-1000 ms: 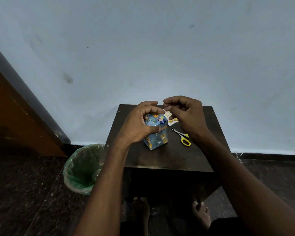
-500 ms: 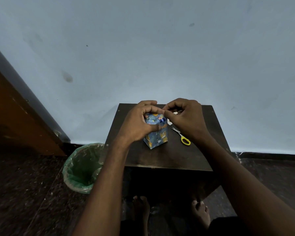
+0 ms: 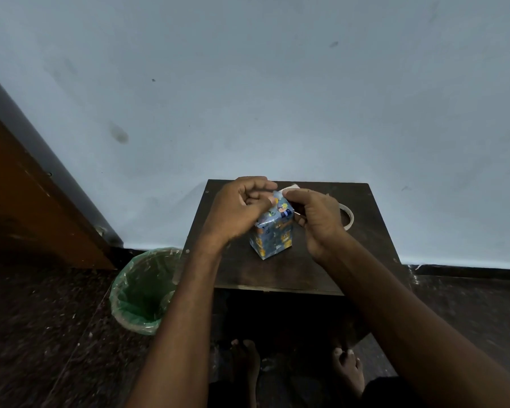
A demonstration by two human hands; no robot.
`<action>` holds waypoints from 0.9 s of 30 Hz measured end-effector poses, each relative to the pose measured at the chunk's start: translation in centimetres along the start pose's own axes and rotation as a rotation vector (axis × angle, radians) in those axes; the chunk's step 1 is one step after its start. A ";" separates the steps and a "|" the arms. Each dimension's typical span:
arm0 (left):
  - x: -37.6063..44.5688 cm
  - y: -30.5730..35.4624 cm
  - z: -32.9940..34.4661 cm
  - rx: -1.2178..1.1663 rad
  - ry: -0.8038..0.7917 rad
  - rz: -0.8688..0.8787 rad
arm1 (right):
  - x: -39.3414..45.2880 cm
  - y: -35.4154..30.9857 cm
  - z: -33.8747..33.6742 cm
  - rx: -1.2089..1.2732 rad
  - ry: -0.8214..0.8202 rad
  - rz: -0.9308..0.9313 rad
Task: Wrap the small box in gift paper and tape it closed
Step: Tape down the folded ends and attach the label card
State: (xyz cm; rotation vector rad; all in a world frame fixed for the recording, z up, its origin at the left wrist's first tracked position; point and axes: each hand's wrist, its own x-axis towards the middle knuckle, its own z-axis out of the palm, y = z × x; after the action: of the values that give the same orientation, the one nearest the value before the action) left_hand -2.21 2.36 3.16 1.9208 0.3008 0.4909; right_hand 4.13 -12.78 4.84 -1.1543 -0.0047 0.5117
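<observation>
Head view: at counter centre stood our wrapped box; left hand and right hand pinched its twelve-o'clock top flap. Taping it, we judged, came next, demanding tape roll at three o'clock.

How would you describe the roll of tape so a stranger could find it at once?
Start at the dark wooden table against the pale wall. Behind the right hand, near the table's right side, lies the roll of tape. It is a pale ring, unlike the blue patterned wrapped box.
</observation>
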 end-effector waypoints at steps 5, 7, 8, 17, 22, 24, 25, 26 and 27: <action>-0.2 0.1 0.1 0.020 0.114 -0.036 | -0.1 0.9 0.2 0.002 0.077 0.006; -0.3 0.4 0.3 0.014 0.129 -0.053 | -0.1 1.3 0.5 -0.021 0.113 -0.003; -0.3 0.5 0.4 0.011 0.140 -0.065 | -0.1 1.4 0.6 -0.025 0.126 -0.004; -0.3 1.2 1.2 0.074 0.185 -0.137 | 0.2 2.4 0.7 -0.094 0.153 -0.053; -0.4 1.4 1.4 0.117 0.223 -0.117 | 0.4 2.7 0.6 -0.168 0.160 -0.132; -0.4 1.4 1.5 0.120 0.238 -0.120 | 0.5 2.9 0.7 -0.178 0.168 -0.137; -0.5 1.5 1.4 0.121 0.227 -0.127 | 0.5 2.9 0.7 -0.190 0.170 -0.145; -0.5 1.6 1.4 0.121 0.209 -0.133 | 0.5 2.9 0.7 -0.199 0.170 -0.153; -0.5 1.6 1.4 0.116 0.191 -0.138 | 0.5 3.0 0.7 -0.200 0.166 -0.158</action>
State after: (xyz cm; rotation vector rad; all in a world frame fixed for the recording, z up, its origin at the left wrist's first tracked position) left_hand -2.04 0.38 4.09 1.9520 0.5932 0.5766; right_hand 3.28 -11.09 2.37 -1.3770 -0.0033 0.2782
